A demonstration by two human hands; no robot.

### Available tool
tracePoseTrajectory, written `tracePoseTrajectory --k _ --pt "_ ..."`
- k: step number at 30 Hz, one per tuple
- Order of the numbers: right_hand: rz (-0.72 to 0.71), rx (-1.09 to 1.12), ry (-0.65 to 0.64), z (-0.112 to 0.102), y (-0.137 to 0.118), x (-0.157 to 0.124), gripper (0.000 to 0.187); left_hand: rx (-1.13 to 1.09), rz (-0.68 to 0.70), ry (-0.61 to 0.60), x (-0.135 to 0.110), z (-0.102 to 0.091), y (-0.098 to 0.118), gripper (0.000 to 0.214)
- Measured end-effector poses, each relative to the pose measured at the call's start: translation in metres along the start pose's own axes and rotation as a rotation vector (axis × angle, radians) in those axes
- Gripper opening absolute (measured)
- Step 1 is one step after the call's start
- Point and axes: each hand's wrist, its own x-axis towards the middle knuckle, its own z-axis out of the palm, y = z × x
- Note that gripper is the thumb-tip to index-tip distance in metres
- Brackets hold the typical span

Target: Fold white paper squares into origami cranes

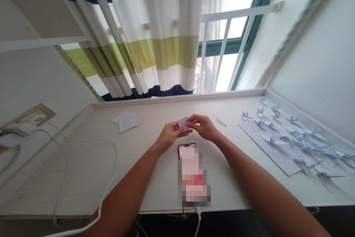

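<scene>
A small folded piece of white paper (183, 122) is held up between both hands, above the white desk (155, 185). My left hand (172, 132) grips its left side, thumb on top and fingers beneath. On its right edge, my right hand (202, 125) pinches the paper between thumb and fingertips. Just below the hands lies a phone (192, 172), its screen lit and mostly blurred out, with a white cable plugged into its lower end. A thin curved paper strip (221, 120) rests to the right of my right hand.
Many folded paper cranes (302, 141) crowd the desk's right side, some on a printed sheet (280, 155). White paper squares (129, 121) lie at the back left. Charger plugs (22, 128) and a white cable (116, 155) run along the left. A striped curtain (166, 52) hangs behind.
</scene>
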Motion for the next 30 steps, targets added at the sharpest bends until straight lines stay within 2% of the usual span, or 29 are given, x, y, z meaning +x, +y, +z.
tracePoseTrajectory --k 8,13,22,30 --pt "0.076 0.138 0.061 0.0021 0.0003 0.0002 0.026 0.010 -0.022 -0.022 0.0013 -0.0035 -0.0012 0.041" --pt "0.058 0.114 0.028 0.0008 -0.0026 0.0003 0.026 -0.019 -0.028 -0.014 0.0015 -0.0050 0.0002 0.040" --pt "0.068 0.079 0.097 0.0021 -0.0017 0.0008 0.018 -0.059 -0.013 -0.041 0.0011 -0.0024 -0.0004 0.040" --pt "0.047 0.085 0.117 0.0034 -0.0008 0.0007 0.021 -0.033 -0.040 -0.044 -0.0025 0.0000 0.0067 0.038"
